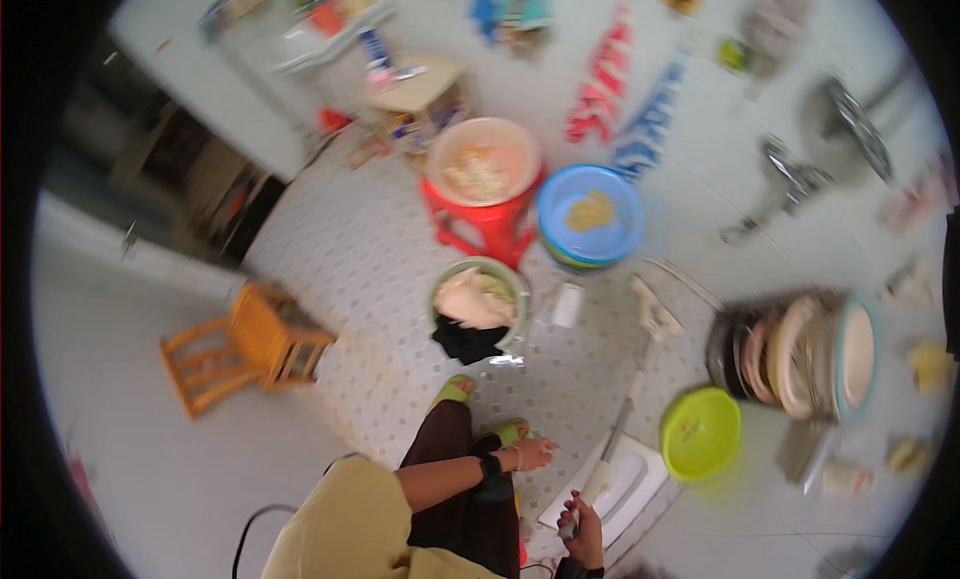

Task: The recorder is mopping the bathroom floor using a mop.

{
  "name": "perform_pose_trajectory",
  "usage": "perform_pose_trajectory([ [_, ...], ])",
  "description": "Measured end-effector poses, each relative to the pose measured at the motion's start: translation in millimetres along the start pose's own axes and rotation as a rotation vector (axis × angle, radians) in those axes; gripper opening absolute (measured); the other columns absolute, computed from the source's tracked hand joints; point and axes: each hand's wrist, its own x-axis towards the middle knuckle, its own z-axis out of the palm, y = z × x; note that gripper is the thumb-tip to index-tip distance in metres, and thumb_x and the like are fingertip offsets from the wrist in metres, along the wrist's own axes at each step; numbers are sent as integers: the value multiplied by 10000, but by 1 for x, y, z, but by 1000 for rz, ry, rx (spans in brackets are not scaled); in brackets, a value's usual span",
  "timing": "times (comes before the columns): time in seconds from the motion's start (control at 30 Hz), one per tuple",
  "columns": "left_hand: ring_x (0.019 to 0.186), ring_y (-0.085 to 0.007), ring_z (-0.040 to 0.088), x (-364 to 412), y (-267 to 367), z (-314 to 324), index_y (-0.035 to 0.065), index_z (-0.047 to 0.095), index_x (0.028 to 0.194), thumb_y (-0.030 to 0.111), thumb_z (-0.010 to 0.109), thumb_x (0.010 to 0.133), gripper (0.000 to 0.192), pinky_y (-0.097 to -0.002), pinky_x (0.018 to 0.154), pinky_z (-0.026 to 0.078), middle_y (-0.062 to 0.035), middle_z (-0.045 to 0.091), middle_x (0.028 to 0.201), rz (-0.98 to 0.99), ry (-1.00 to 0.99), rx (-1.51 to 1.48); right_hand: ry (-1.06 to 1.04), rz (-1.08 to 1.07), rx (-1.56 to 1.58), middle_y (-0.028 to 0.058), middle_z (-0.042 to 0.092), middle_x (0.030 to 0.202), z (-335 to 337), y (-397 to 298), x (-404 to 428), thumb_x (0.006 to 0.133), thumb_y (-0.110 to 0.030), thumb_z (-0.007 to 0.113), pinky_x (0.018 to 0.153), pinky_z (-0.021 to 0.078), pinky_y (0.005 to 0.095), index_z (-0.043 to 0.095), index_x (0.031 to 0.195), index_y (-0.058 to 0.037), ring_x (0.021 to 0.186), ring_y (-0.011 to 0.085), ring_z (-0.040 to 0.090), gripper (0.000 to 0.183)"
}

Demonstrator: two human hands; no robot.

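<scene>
My left hand (534, 454), with a dark watch on the wrist, hangs over the tiled floor beside my green slippers (512, 432). A thin blurred thing shows at its fingertips; whether it is gripped I cannot tell. My right hand (581, 530) is closed around the grey grip of a long-handled cleaning tool (600, 474). The pale handle slants across a white squat toilet (637, 478) towards a whitish, blurred piece (656, 312) on the floor; whether they join is unclear. Ahead of my feet stands a pale green basin (517, 279) of cloth, with black fabric over its rim.
A pink basin (517, 140) rests on a red stool (484, 230), beside a blue basin (634, 219). A white container (568, 305) stands nearby. Right, a lime basin (701, 434) leans by several stacked basins (855, 357). A wooden chair (255, 346) is left; towels (604, 80) hang ahead.
</scene>
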Motion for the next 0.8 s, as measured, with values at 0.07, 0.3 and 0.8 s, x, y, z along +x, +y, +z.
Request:
perform_pose_trajectory([
  [0.07, 772, -219, 584, 8, -16, -10, 30, 458, 1076, 271, 507, 770, 392, -311, 679, 442, -106, 614, 815, 55, 72, -48, -43, 3, -95, 33, 485, 715, 4, 3, 3, 794, -129, 518, 474, 410, 229, 445, 1000, -58, 527, 120, 444, 230],
  [0.3, 730, -241, 568, 21, 86, -73, 47, 512, 999, 196, 535, 748, 293, -316, 667, 441, -103, 591, 763, 226, 220, 268, -26, -57, -157, 26, 475, 674, 22, -3, -4, 792, -176, 550, 449, 379, 226, 443, 842, -58, 524, 112, 457, 167],
  [0.8, 1137, -340, 336, 148, 428, -187, 16, 410, 1129, 186, 564, 727, 462, -363, 948, 283, -195, 362, 1224, 1076, 476, 777, -55, -191, -214, 19, 478, 599, 108, -12, -20, 756, -145, 570, 431, 380, 218, 466, 781, -46, 488, 107, 472, 146],
])
